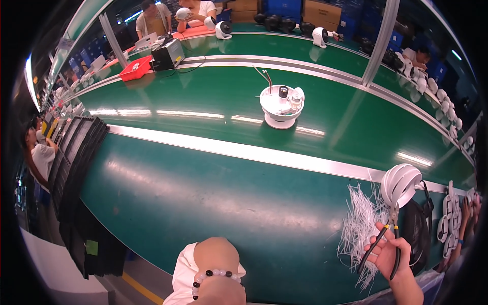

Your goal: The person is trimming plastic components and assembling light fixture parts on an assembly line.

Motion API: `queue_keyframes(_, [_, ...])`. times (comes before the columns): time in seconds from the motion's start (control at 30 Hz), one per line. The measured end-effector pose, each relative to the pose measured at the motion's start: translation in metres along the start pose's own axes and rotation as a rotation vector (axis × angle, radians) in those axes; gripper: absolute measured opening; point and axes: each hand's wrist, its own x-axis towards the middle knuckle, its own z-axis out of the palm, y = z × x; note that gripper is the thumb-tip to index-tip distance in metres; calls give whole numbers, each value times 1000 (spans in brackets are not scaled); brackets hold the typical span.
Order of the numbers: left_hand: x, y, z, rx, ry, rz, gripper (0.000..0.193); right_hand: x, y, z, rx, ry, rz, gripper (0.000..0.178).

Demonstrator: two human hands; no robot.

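1. Our right hand, palm turned up at lower right, curls its fingers around black-and-yellow pliers, whose handles stand apart.
2. The pliers point away from us; their tips overlap a slotted white shell in our view, though we cannot tell whether they touch.
3. Our left hand, below a beaded bracelet, hides its fingers; we cannot tell their state.
4. White strips heap left of the pliers; a black bag lies right.
5. Farther off, beyond a pale rail, stands a white round assembly.
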Motion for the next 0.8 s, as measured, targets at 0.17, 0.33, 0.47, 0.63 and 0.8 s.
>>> queue_keyframes(0.17, [-1, -2, 0, -14, 3, 32, 18, 0, 0, 4, -12, -10, -3, 56])
queue_keyframes(0.33, [1, -2, -1, -26, 12, 74, 20, -1, 0, 4, -11, -9, -4, 55])
queue_keyframes(0.47, [1, -1, -1, -40, 22, 106, 21, -1, 1, 1, -23, -17, -9, 56])
queue_keyframes(0.63, [0, -1, -2, -58, 34, 142, 23, -2, -2, 4, -60, -27, 78, 60])
queue_keyframes(0.8, [0, -1, -4, -61, 50, 183, 24, -1, -3, 7, -85, -48, 168, 66])
